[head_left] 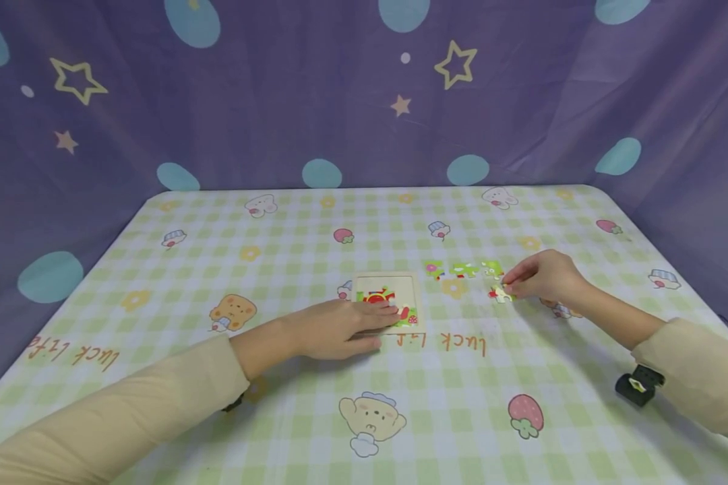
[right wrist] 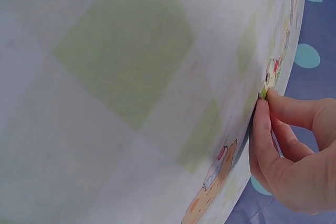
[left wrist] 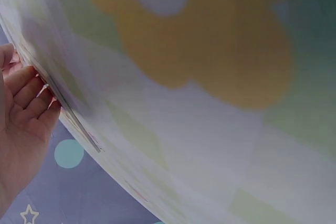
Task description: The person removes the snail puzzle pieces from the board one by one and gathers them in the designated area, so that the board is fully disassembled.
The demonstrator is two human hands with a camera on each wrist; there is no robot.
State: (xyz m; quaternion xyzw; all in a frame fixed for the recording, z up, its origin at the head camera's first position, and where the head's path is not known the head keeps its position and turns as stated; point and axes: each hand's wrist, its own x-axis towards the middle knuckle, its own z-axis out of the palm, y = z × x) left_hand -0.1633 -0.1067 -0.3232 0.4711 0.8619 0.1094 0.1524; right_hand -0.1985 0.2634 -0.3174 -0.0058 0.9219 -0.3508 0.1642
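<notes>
Green-and-white checked cloth (head_left: 449, 417) printed with strawberries (head_left: 526, 414), cupcakes (head_left: 665, 281), yellow-orange flowers (head_left: 251, 253), white animal heads by the far edge, orange lettering (head_left: 465, 343) at left and middle, a bear (head_left: 373, 424) lower center. Purple curtain (head_left: 340, 94) behind and at both sides, with light-blue dots (head_left: 321, 173), outlined yellow stars (head_left: 456, 65), small solid pinkish stars (head_left: 402, 105). Both wrist views mostly cloth up close, some curtain; one big blurred flower in the left.

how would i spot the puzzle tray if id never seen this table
On the checked tablecloth, find the left hand near the middle. Partly under it lies the square puzzle tray; unlike the loose puzzle pieces to the tray's right, it has a pale border.
</notes>
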